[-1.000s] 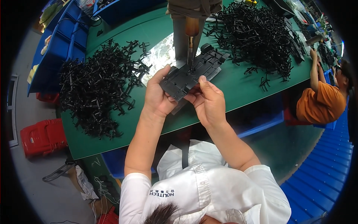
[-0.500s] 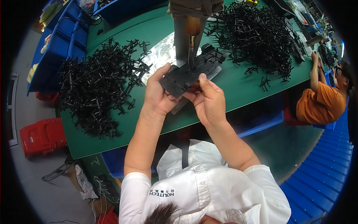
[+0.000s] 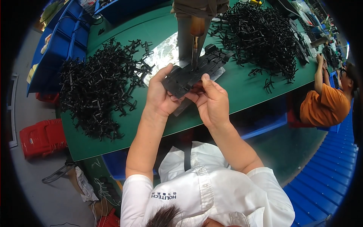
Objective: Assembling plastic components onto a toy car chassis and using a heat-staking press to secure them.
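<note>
Between my hands is a black moulded plastic tray-like part point(image 3: 180, 81) with raised edges and small posts, tilted under a vertical tool. My left hand point(image 3: 160, 94) grips its left end, thumb along the edge and fingers beneath. The right hand point(image 3: 212, 99) pinches the near edge, its thumb on top and the other fingers partly hidden underneath. The thin metal tip of the screwdriver-like tool point(image 3: 195, 51) comes down onto the part's upper face; whether it touches cannot be made out. A metal plate point(image 3: 160, 55) lies on the bench below.
Heaps of small black branched plastic pieces lie on the green bench point(image 3: 151, 126), one heap point(image 3: 98, 87) at left, another point(image 3: 261, 38) at right. Blue bins point(image 3: 62, 41) stand at the left edge, a red crate point(image 3: 43, 139) beside the bench. Another person in orange point(image 3: 327, 104) works at far right.
Both hands keep the same hold on the black part. It appears tipped very slightly under the tool; little else differs.
</note>
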Demonstrator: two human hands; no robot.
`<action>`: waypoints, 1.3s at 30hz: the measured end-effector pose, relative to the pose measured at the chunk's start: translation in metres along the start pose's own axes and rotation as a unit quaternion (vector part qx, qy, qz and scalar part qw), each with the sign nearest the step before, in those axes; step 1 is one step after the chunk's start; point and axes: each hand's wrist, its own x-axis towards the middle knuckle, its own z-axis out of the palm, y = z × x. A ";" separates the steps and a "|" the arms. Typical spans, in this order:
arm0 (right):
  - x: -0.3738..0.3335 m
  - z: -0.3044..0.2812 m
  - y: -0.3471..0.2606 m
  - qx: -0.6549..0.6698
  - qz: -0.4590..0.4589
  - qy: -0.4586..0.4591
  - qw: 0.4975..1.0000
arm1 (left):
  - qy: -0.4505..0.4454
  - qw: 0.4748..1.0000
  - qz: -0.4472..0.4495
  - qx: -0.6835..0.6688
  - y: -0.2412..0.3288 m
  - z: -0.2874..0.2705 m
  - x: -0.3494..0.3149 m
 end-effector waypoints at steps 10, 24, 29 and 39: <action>0.000 0.001 -0.001 -0.008 0.000 0.001 1.000 | 0.011 1.000 0.003 0.003 -0.001 0.006 -0.003; 0.003 0.001 -0.001 -0.014 -0.007 0.000 1.000 | 0.082 0.996 0.018 0.024 -0.002 0.017 -0.001; 0.002 0.007 0.000 -0.019 -0.005 0.015 1.000 | 0.081 0.996 0.016 0.019 0.000 0.012 -0.003; 0.004 0.003 0.000 -0.036 0.001 0.013 0.999 | 0.081 0.996 0.012 0.029 -0.001 0.013 -0.004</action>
